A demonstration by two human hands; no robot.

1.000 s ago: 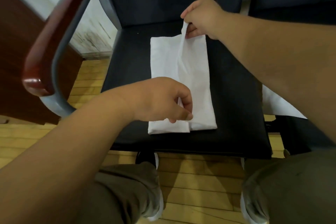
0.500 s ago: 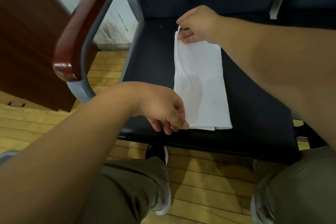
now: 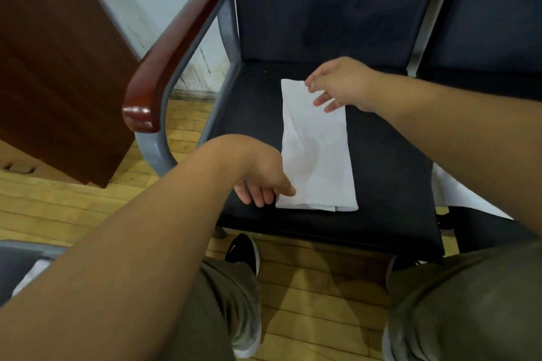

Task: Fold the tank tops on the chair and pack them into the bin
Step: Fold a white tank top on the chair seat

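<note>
**Both hands slack on the folded tank top**

The left hand has its fingers relaxed and half spread, one fingertip touching the near left corner of the white tank top — a narrow folded strip lying flat on the black chair seat. The right hand rests loose-fingered over the far end, which it pinched half a second ago. Another white cloth lies just right of the seat, and the wooden armrest stands to the left.

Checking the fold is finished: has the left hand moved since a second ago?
Yes. The left hand moved left along the black chair seat, toward the red-brown wooden armrest, from the near middle of the white tank top to its near-left corner.
</note>
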